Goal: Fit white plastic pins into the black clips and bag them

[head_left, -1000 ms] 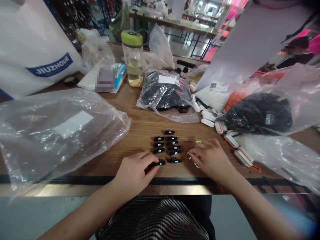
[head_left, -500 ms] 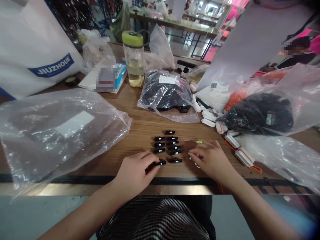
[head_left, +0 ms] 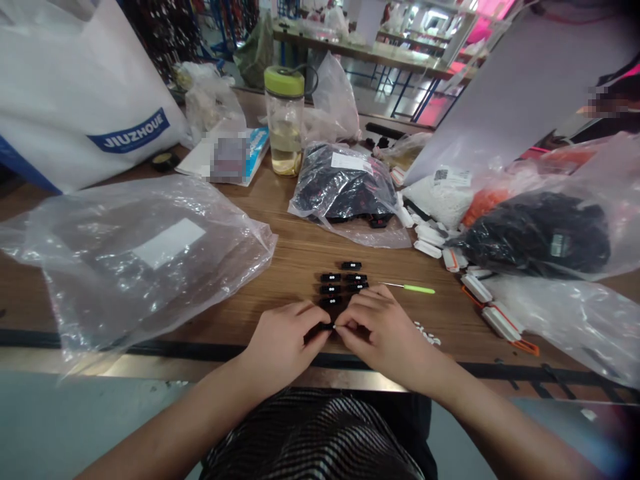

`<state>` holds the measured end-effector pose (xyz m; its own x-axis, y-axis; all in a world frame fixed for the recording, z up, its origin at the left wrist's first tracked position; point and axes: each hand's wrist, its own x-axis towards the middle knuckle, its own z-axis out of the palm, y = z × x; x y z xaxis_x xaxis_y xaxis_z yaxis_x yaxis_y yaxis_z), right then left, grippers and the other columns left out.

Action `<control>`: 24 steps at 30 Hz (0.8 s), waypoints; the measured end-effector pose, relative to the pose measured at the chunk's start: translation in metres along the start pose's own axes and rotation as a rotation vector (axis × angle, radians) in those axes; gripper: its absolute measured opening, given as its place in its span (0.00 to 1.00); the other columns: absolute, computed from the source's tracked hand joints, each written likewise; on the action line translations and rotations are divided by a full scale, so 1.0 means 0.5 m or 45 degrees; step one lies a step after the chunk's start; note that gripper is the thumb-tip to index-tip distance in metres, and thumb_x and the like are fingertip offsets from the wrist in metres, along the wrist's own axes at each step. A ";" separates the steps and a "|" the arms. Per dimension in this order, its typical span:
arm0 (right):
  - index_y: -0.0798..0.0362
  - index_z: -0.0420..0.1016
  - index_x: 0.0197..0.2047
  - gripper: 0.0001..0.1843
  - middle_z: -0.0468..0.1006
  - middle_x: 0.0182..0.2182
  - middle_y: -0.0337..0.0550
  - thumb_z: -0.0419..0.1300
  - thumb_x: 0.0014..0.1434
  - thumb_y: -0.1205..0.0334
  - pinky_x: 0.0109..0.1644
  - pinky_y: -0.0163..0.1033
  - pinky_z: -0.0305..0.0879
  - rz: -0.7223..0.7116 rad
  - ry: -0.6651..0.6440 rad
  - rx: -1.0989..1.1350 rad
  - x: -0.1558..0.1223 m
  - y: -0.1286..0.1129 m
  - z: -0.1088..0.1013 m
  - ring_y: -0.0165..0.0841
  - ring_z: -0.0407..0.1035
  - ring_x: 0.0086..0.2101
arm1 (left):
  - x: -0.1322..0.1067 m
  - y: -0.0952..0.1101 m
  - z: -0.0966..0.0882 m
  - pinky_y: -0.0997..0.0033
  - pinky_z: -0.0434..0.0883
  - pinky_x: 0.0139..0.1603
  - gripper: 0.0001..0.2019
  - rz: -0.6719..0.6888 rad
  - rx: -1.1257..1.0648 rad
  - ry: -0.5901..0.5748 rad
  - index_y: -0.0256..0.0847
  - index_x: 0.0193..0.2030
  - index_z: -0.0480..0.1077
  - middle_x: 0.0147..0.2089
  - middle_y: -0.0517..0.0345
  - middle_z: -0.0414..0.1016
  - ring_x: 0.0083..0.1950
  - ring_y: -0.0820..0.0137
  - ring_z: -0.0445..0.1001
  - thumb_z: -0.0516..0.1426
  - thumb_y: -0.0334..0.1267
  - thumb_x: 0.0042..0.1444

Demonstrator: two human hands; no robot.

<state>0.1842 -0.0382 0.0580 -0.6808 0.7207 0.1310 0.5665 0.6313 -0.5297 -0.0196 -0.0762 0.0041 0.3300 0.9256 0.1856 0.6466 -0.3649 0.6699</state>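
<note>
At the near table edge my left hand (head_left: pixel 290 333) is closed, pinching a black plastic connector (head_left: pixel 326 327) between thumb and fingers. Pressed against that connector's right end, my right hand (head_left: pixel 383 333) has its thumb and forefinger together on a tiny white piece, mostly covered by the fingertips. Several like black connectors (head_left: pixel 331 289), each with two white dots, lie in two columns just beyond the hands; my right hand hides some of them. A small heap of white pieces (head_left: pixel 429 335) lies right of my right hand. Beyond it rests a thin pick with a yellow-green handle (head_left: pixel 419 289).
A clear bag of black parts (head_left: pixel 345 183) and a water bottle (head_left: pixel 284 123) stand at the back. To the left lies a large clear bag (head_left: pixel 120 247). White-and-orange parts (head_left: pixel 500 323) and a bag with black contents (head_left: pixel 540 230) line the right side.
My right hand has moved left from the heap of white pieces to the connector in my left hand. The pick's handle and the heap are now uncovered. The whole view has shifted slightly.
</note>
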 end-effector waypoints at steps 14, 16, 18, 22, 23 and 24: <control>0.53 0.73 0.28 0.10 0.75 0.27 0.42 0.58 0.62 0.67 0.47 0.47 0.51 -0.197 -0.165 -0.608 0.015 -0.032 0.012 0.37 0.65 0.33 | 0.003 0.007 -0.004 0.67 0.70 0.38 0.02 -0.038 0.045 -0.027 0.40 0.36 0.72 0.35 0.60 0.76 0.36 0.67 0.75 0.61 0.31 0.57; 0.52 0.74 0.29 0.10 0.75 0.26 0.40 0.58 0.63 0.66 0.48 0.47 0.51 -0.199 -0.124 -0.607 0.007 -0.032 0.014 0.37 0.64 0.33 | 0.003 0.006 -0.003 0.65 0.71 0.39 0.03 -0.030 0.025 -0.026 0.41 0.38 0.72 0.37 0.60 0.76 0.38 0.66 0.76 0.61 0.31 0.58; 0.52 0.75 0.30 0.10 0.75 0.26 0.40 0.58 0.64 0.66 0.48 0.48 0.51 -0.200 -0.088 -0.597 0.001 -0.034 0.019 0.37 0.65 0.33 | 0.003 0.005 -0.002 0.65 0.72 0.40 0.03 -0.028 0.014 -0.025 0.42 0.39 0.73 0.38 0.60 0.77 0.39 0.66 0.77 0.61 0.32 0.58; 0.52 0.78 0.32 0.10 0.77 0.27 0.42 0.57 0.64 0.66 0.48 0.48 0.54 -0.191 -0.096 -0.609 -0.006 -0.037 0.020 0.37 0.66 0.33 | 0.002 0.003 -0.002 0.64 0.72 0.40 0.04 -0.047 -0.006 -0.022 0.44 0.40 0.74 0.38 0.60 0.78 0.39 0.66 0.77 0.60 0.32 0.59; 0.52 0.78 0.33 0.11 0.78 0.28 0.43 0.56 0.64 0.66 0.48 0.48 0.55 -0.172 -0.097 -0.571 -0.008 -0.030 0.012 0.37 0.67 0.34 | 0.002 0.003 -0.002 0.64 0.72 0.40 0.03 -0.047 -0.009 -0.017 0.44 0.40 0.74 0.39 0.60 0.78 0.39 0.66 0.77 0.60 0.33 0.59; 0.51 0.79 0.35 0.11 0.79 0.30 0.43 0.56 0.64 0.66 0.47 0.47 0.56 -0.143 -0.085 -0.526 -0.011 -0.018 0.001 0.37 0.68 0.35 | 0.001 0.003 -0.002 0.64 0.72 0.40 0.03 -0.042 -0.012 -0.009 0.44 0.40 0.74 0.39 0.59 0.78 0.38 0.66 0.77 0.60 0.33 0.60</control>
<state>0.1828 -0.0480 0.0615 -0.7694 0.6296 0.1072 0.6164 0.7760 -0.1337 -0.0192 -0.0761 0.0059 0.3138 0.9362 0.1582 0.6505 -0.3333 0.6825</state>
